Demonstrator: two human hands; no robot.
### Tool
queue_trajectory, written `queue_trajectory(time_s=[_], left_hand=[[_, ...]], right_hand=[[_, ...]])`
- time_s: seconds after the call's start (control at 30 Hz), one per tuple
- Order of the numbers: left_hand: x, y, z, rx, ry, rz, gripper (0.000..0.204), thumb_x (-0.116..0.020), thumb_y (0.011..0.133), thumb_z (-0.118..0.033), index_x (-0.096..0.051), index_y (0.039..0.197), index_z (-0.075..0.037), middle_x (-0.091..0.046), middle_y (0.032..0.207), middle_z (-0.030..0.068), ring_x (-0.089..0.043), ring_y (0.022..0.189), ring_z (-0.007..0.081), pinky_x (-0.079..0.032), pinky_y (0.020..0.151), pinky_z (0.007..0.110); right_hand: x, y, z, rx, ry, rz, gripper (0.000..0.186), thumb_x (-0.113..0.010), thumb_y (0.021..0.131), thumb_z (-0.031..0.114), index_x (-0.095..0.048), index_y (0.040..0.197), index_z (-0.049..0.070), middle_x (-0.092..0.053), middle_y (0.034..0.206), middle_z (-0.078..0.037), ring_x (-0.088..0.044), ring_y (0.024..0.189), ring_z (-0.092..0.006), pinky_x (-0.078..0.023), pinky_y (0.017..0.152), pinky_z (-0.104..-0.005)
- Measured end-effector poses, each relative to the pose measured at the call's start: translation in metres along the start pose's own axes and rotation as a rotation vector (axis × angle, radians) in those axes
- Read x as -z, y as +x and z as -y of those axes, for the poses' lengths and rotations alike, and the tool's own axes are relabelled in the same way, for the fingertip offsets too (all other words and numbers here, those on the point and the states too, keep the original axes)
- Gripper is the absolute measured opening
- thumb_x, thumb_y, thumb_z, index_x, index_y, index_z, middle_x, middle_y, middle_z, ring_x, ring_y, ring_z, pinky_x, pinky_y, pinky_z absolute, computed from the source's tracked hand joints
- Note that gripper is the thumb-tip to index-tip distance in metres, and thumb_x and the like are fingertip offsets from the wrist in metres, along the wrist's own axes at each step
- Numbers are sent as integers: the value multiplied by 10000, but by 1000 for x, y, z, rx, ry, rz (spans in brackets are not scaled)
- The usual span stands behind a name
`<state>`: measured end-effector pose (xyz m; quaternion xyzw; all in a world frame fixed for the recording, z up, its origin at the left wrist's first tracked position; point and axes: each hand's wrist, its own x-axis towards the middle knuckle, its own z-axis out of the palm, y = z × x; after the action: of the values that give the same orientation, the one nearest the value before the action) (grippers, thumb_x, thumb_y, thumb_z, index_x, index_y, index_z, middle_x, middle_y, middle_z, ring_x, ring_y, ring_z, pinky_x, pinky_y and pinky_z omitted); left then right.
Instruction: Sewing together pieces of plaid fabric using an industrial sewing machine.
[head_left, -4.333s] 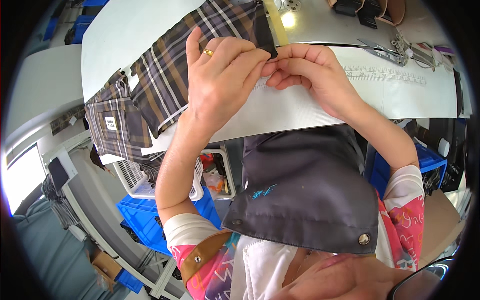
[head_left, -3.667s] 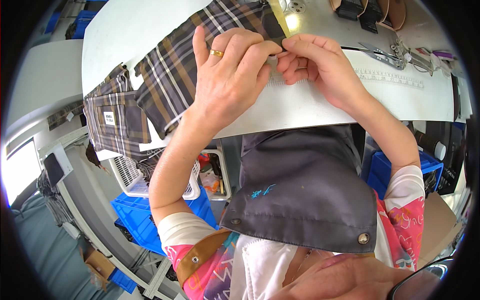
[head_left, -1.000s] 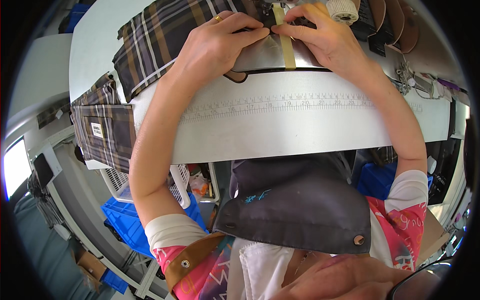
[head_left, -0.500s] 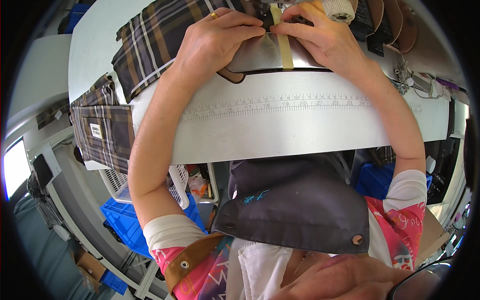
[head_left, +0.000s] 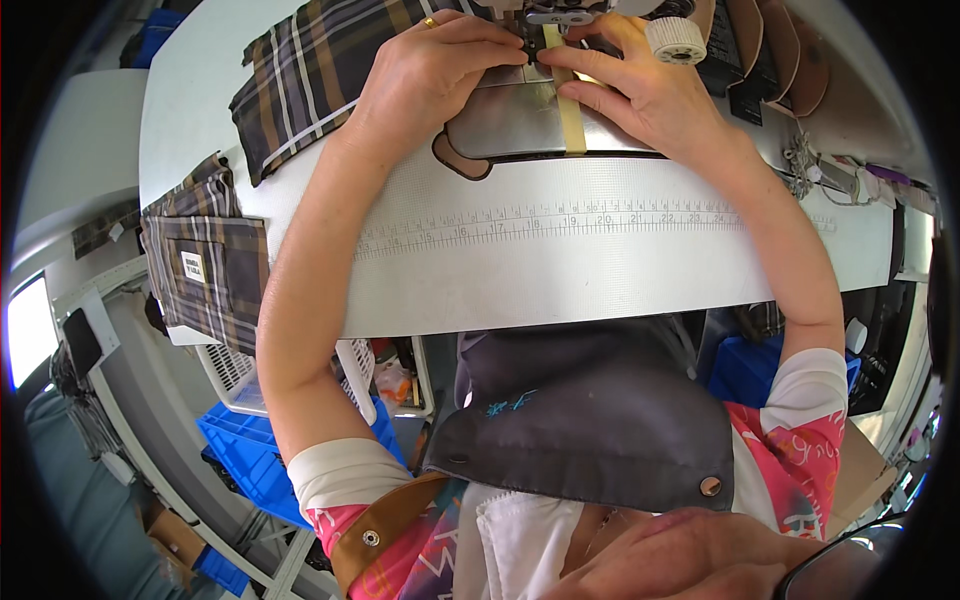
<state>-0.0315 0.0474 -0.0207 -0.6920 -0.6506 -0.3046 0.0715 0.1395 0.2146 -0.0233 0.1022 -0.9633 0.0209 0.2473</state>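
Note:
At the top of the view, my left hand [head_left: 425,85] has its thumb and forefinger nearly together beside the presser foot [head_left: 533,45] of a sewing machine. It presses on dark plaid fabric [head_left: 310,75], brown, white and black, that spreads out to the left; the fabric's edge at the fingertips is mostly hidden. My right hand [head_left: 650,95] reaches the foot from the other side. Its fingers are spread, the forefinger close to the needle area and the thumb lower, on a yellow tape strip [head_left: 571,122] that crosses the shiny metal plate [head_left: 510,120].
A folded plaid piece with a label [head_left: 215,265] hangs over the table's left edge. A printed ruler scale [head_left: 550,228] runs along the white tabletop [head_left: 560,285]. Below stand a white basket [head_left: 232,375] and a blue crate [head_left: 250,450]. A white knob [head_left: 676,40] sits by my right hand.
My right thumb has moved down, away from the forefinger, onto the yellow strip. My left hand stays by the foot. The whole view has shifted slightly, showing more of the machine head.

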Motion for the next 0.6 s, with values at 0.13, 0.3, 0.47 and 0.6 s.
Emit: queue_trajectory(time_s=[0.13, 0.3, 0.47, 0.6], left_hand=[[2, 4, 6, -15, 7, 10, 258, -599, 732, 12, -714, 928, -109, -675, 932, 27, -625, 822, 211, -511, 751, 300], [0, 4, 10, 0, 32, -11, 272, -602, 726, 10, -718, 929, -131, -675, 888, 22, -621, 773, 199, -509, 726, 288], [-1, 4, 11, 10, 39, -15, 278, -610, 721, 8, -720, 927, -142, -676, 876, 21, -621, 768, 198, -510, 714, 286], [-4, 5, 12, 5, 27, -37, 277, -615, 718, 12, -721, 922, -143, -676, 874, 18, -622, 770, 201, -510, 710, 284]], right_hand=[[-1, 2, 2, -39, -33, 15, 345, -634, 807, 328, -594, 1085, 127, -585, 955, -109, -547, 804, -249, -400, 734, -431], [-1, 6, 2, -80, 22, 19, 301, -614, 826, 313, -581, 1059, 125, -571, 914, -110, -538, 791, -263, -399, 719, -427], [0, 8, 2, -81, -4, 29, 253, -599, 841, 293, -572, 1024, 121, -565, 912, -112, -540, 774, -278, -400, 712, -428], [1, 7, 2, -100, -1, 36, 256, -603, 837, 285, -575, 1025, 114, -568, 917, -110, -548, 783, -279, -403, 717, -430]])
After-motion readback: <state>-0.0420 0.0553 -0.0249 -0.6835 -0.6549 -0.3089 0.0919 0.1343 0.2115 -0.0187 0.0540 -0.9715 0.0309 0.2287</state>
